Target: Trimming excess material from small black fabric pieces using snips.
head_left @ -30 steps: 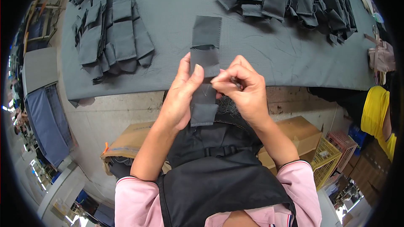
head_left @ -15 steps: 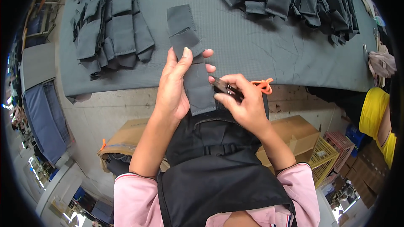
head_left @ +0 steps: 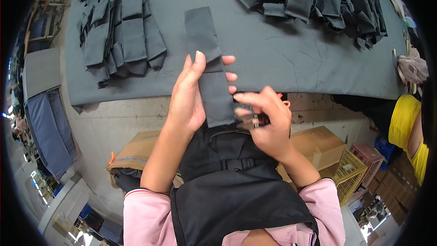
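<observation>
My left hand (head_left: 187,93) is closed around a dark grey fabric strip (head_left: 215,95), its thumb on top and fingertips showing past the right edge. The strip is stitched along its edges. Its far end rests over the table, and its near end hangs past the table edge, above my black apron (head_left: 236,196). Just right of that lower end, my right hand (head_left: 275,125) grips small dark thread snips (head_left: 261,119), smeared by motion. Part of an orange cord (head_left: 286,103) shows behind this hand. Whether the blades touch the strip is hard to make out.
Similar grey strips lie in a left pile (head_left: 133,41) and a right pile (head_left: 298,2) on the grey-covered table (head_left: 182,79). Cardboard boxes (head_left: 321,143) and a yellow crate (head_left: 350,168) stand below. Someone's yellow sleeve (head_left: 404,118) shows at the right.
My right hand and the snips have moved down, toward the strip's lower right corner. The strip's folded upper part now lies straighter; my left hand keeps its hold.
</observation>
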`<action>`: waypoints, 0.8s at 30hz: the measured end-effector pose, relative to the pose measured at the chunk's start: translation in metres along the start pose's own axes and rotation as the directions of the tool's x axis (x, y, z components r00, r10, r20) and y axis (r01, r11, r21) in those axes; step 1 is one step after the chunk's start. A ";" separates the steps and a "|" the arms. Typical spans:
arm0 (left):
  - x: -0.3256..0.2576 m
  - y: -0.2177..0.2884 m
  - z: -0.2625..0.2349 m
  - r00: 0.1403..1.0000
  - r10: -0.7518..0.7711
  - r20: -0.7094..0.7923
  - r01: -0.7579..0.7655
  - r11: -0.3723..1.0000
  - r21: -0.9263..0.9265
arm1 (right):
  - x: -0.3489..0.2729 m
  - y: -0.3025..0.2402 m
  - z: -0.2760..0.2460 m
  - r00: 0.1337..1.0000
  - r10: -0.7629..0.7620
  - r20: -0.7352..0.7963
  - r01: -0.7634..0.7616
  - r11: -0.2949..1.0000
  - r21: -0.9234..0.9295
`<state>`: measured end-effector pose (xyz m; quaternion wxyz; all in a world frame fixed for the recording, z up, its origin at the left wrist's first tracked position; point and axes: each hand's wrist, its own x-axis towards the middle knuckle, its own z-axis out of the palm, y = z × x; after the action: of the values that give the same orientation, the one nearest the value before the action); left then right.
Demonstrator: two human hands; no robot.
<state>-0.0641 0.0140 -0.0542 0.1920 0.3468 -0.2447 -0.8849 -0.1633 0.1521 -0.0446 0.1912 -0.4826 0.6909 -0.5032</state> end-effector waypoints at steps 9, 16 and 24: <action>-0.029 -0.009 0.007 0.979 -0.088 0.184 0.046 0.974 0.224 | 0.027 0.032 0.009 0.994 -0.098 -0.048 0.084 0.968 -0.235; -0.035 -0.025 0.004 0.983 0.000 0.184 -0.055 0.955 0.291 | 0.042 0.015 0.003 0.811 0.584 0.026 -0.387 0.503 0.773; -0.031 -0.023 -0.003 0.999 -0.029 0.044 0.020 0.978 0.206 | 0.023 0.004 0.014 0.982 -0.106 -0.157 0.101 0.994 -0.041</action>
<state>-0.0449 0.0472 -0.0532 0.1384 0.3470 -0.3350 -0.8650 -0.1656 0.1252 -0.0493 0.1013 -0.4791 0.6861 -0.5379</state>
